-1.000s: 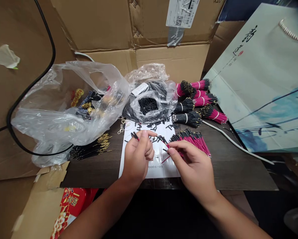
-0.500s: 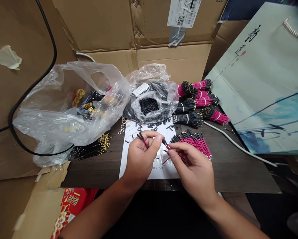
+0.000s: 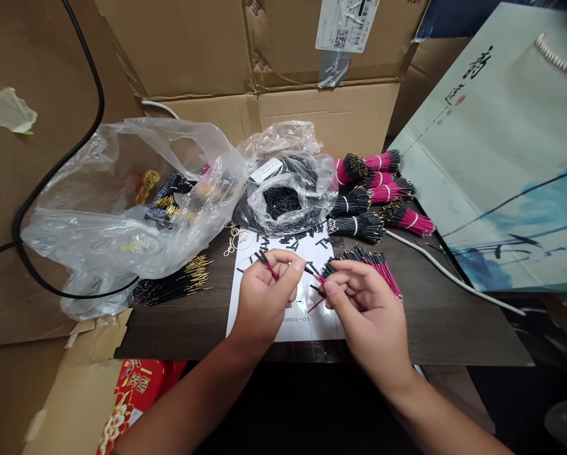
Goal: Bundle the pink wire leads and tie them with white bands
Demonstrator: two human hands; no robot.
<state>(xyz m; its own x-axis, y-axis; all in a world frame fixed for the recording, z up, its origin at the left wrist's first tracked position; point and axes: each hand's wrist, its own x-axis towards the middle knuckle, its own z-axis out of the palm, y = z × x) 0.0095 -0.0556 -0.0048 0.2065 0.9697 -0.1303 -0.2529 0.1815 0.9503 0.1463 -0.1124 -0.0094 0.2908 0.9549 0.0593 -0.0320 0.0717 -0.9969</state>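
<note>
My left hand [image 3: 267, 303] is closed around a few short red wires with black ends [image 3: 270, 268], which poke out above its fingers. Its thumb and index finger pinch a small black piece, mostly covered by the thumb. Facing it, my right hand [image 3: 371, 309] is closed on red wires with black tips [image 3: 318, 277] between thumb and fingertips. The tips of both hands' pieces nearly meet; whether they touch I cannot tell. Below them lies a white printed sheet [image 3: 249, 316], with loose black sleeves [image 3: 290, 242] along its far part. A pile of red wires [image 3: 382, 272] lies behind my right hand.
A plastic bag of black sleeves [image 3: 283, 201] stands behind the sheet. Tied wire bundles [image 3: 359, 226] lie to its right. Black gold-tipped wires [image 3: 176, 284] and a large clear bag [image 3: 98, 234] are at left. A white cable [image 3: 454, 273] and paper bag [image 3: 515, 158] are right.
My hands have drawn slightly apart at the fingertips, and the dark tip between them shows more. The whole view has shifted a little; the items on the table have stayed put.
</note>
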